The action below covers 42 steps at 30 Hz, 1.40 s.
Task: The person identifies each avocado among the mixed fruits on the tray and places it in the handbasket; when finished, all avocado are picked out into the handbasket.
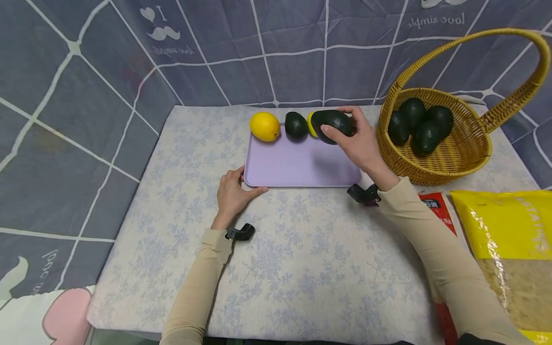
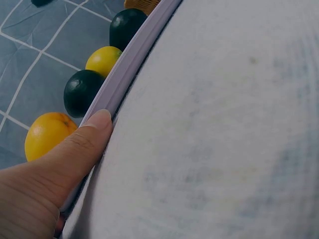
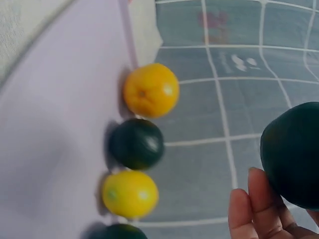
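My right hand (image 1: 360, 143) grips a dark green avocado (image 1: 331, 125), raised above the back right of a lilac tray (image 1: 297, 167). My left hand (image 1: 233, 194) holds the tray's front left corner, its thumb (image 2: 92, 132) against the front rim. Along the tray's back edge lie an orange (image 1: 265, 126), an avocado (image 1: 295, 126) and a lemon (image 1: 311, 125), which the held avocado partly covers. Past the lemon, another avocado (image 3: 119, 232) shows at the bottom of the right wrist view; in the head view it is hidden.
A yellow wicker basket (image 1: 470, 165) with a tall handle stands right of the tray, with several avocados (image 1: 427, 136) inside. Nearer, a yellow bag (image 1: 509, 225) and a red packet (image 1: 440, 208) lie beside my right arm. Grey curtains (image 1: 293, 52) hang behind the table.
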Available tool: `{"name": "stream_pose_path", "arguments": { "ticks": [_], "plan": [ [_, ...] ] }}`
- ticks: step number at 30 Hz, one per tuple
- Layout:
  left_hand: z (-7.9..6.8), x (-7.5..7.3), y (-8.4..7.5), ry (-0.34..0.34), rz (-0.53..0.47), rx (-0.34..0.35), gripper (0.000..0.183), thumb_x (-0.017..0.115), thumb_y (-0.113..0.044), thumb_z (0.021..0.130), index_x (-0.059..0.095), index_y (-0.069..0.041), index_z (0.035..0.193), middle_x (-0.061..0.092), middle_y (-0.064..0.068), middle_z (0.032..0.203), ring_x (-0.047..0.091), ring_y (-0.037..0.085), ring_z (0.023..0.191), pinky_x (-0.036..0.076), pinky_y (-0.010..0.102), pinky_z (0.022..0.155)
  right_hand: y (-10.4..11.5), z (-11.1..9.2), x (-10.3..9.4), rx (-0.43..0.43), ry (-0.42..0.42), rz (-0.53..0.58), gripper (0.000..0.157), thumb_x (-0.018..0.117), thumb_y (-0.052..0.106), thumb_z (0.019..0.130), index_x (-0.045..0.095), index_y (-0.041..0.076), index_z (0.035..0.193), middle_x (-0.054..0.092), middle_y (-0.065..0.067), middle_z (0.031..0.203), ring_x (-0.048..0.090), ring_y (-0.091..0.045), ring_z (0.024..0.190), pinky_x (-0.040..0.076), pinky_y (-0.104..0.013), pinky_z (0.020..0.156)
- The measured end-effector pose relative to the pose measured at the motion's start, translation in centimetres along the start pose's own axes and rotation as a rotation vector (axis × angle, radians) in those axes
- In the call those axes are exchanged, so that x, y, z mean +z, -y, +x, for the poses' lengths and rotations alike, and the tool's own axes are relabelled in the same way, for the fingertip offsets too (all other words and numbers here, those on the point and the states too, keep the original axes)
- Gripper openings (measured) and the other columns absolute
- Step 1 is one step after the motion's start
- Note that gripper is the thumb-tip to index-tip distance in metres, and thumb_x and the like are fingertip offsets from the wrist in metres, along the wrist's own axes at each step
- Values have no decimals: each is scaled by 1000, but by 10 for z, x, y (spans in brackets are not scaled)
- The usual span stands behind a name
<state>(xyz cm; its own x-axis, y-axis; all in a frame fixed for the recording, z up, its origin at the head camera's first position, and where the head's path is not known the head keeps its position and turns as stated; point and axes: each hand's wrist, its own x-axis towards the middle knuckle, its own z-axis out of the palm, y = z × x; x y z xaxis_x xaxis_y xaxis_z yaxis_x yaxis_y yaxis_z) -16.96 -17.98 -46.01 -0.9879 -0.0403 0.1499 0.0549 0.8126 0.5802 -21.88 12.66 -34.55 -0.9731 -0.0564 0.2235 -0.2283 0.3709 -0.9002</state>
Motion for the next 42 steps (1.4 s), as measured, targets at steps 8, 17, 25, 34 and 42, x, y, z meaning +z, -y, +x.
{"name": "stream_pose_path", "arguments": {
  "ticks": [8,17,25,34,42],
  "plan": [
    [1,-1,-1,2,5,2,90,82,-51,67,49,-5,138,47,8,89,37,24,80,27,33,65,8,-10,-41,-115,-166,31,50,73,23,82,48,15,124,51,-1,98,49,-15,78,41,-23,68],
    [1,-3,0,6,0,4,89,82,-51,68,49,-6,138,46,8,89,37,24,80,28,34,64,2,-19,-85,-180,-347,123,56,75,15,75,48,11,124,53,-2,108,52,-16,93,46,-22,76],
    [0,-2,1,13,-11,-12,88,82,-50,69,49,-6,137,48,7,91,38,25,81,29,34,65,-11,-27,-118,-219,-418,217,49,71,6,75,53,8,121,51,-6,109,56,-16,91,46,-20,80],
    [-1,0,0,21,-7,-15,90,81,-51,68,48,-4,138,48,8,91,37,25,81,29,34,65,-30,-30,-165,-92,-479,-17,39,65,11,85,58,13,123,54,5,107,53,-4,81,41,-18,76],
    [0,-1,-2,15,-2,-16,90,81,-51,68,48,-4,138,49,9,92,38,25,82,30,34,65,-44,-34,-198,153,-397,-366,38,60,34,90,42,25,122,38,11,89,33,-3,67,29,-12,57]
  ]
}}
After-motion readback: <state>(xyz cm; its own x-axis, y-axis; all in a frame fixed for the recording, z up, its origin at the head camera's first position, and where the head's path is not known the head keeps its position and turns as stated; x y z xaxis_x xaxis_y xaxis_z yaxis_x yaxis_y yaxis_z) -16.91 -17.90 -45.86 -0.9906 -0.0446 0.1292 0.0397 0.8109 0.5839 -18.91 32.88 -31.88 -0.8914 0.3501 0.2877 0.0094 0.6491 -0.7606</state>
